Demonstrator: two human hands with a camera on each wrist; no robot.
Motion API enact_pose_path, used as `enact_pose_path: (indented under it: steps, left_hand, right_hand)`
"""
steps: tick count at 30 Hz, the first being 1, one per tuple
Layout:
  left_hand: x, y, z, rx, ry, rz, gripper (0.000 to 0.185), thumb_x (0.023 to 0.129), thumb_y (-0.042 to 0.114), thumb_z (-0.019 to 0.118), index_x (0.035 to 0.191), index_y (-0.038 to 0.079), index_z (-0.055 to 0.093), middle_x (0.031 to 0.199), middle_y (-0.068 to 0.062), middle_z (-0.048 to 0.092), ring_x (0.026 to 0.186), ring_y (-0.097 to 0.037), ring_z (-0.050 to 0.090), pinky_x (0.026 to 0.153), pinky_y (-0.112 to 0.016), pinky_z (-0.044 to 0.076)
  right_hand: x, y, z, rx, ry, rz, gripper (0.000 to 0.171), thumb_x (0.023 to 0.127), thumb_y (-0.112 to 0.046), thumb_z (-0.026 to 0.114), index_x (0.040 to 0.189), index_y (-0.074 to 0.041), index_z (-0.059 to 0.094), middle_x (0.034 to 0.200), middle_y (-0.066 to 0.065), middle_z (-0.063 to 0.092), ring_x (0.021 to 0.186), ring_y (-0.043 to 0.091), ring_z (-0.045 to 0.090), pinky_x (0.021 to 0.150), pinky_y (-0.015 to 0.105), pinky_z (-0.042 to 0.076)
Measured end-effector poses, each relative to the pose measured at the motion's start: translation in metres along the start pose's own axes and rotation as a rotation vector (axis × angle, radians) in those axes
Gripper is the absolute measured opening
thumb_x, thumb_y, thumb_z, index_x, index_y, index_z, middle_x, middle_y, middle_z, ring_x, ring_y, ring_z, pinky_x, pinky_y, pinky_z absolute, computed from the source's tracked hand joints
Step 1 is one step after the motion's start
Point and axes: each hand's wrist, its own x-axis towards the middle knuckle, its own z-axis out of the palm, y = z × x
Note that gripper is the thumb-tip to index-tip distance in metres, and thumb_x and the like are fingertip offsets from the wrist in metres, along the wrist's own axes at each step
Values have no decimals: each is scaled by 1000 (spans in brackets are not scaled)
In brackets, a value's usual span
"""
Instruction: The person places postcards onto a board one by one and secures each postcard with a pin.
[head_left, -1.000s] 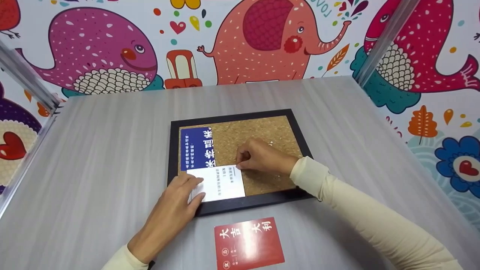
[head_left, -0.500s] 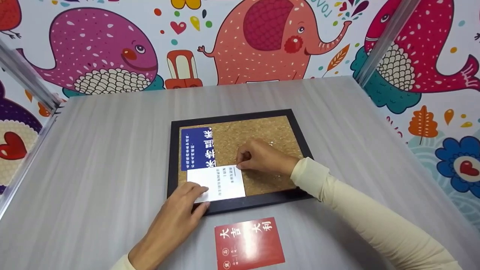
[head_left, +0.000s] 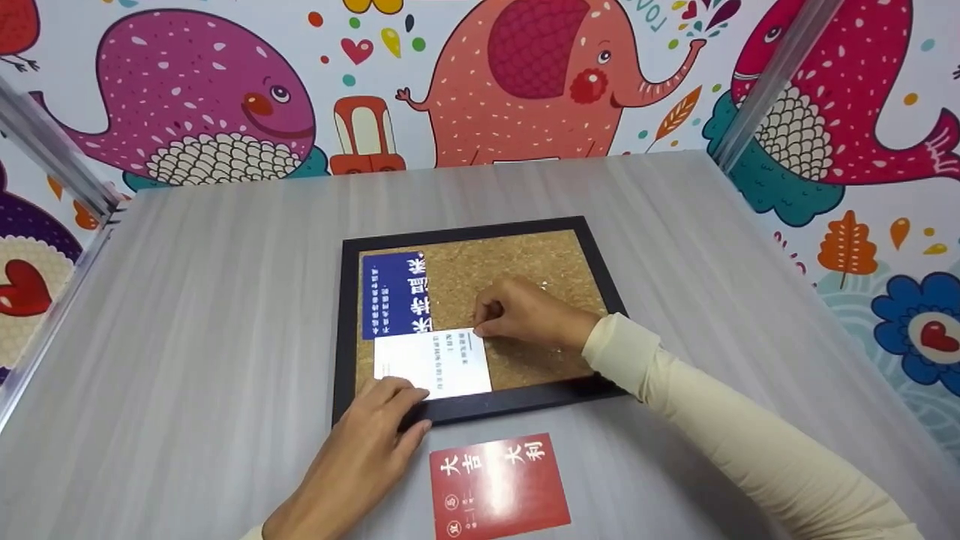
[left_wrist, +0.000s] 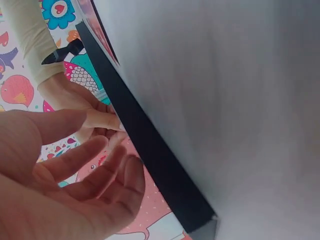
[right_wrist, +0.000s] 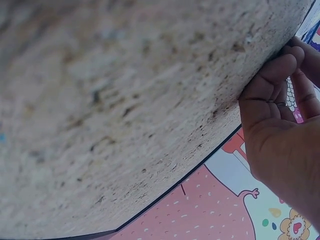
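Note:
A white card (head_left: 420, 364) with printed characters lies on a cork board (head_left: 495, 259) in a black frame. Just above it is a blue card (head_left: 394, 296) with white characters. My right hand (head_left: 529, 315) rests on the cork, thumb and forefinger pinching the white card's upper right corner; a small thing between those fingertips would be hidden. In the right wrist view the curled fingers (right_wrist: 272, 80) press close to the cork. My left hand (head_left: 371, 435), fingers loosely bent, lies over the frame's lower left part, fingertips at the white card's lower edge, gripping nothing.
A red card (head_left: 499, 487) with white characters lies on the grey table (head_left: 225, 300) in front of the frame. Small clear bits (head_left: 544, 285) show on the cork near my right hand. Walls with printed cartoon animals enclose the back and sides.
My left hand has slid right and toward me along the white card's lower edge, uncovering its left part. The right hand, the cards and the board have stayed in place.

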Motion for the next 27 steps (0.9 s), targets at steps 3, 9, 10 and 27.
enact_pose_path:
  steps: [3,9,10,27]
  left_hand:
    - [-3,1,1,13,8,34,29,96,12,86,124,6,80,120,0,69,110,-15,62,97,-40,59]
    - [-9,3,4,31,8,84,30,96,13,86,124,6,80,120,-1,70,109,-16,62,96,-42,59]
    - [-10,4,4,31,5,89,30,96,13,86,124,5,80,121,-1,70,110,-16,62,97,-42,59]
    - [-22,11,16,95,-109,181,34,97,20,85,128,7,78,120,-1,67,104,-20,59,92,-42,58]
  right_hand:
    - [0,0,0,3,-2,7,5,97,-5,84,94,-8,82,88,-1,76,78,8,61,71,25,52]
    - [0,-1,0,5,-3,13,6,97,-4,84,93,-8,82,88,0,76,78,8,61,70,24,52]
    - [0,-1,0,4,-1,13,6,97,-4,84,93,-8,82,88,-1,76,77,8,61,70,25,52]
    - [2,-2,0,-9,-5,18,6,96,-3,84,93,-7,83,86,0,77,75,7,60,67,23,50]
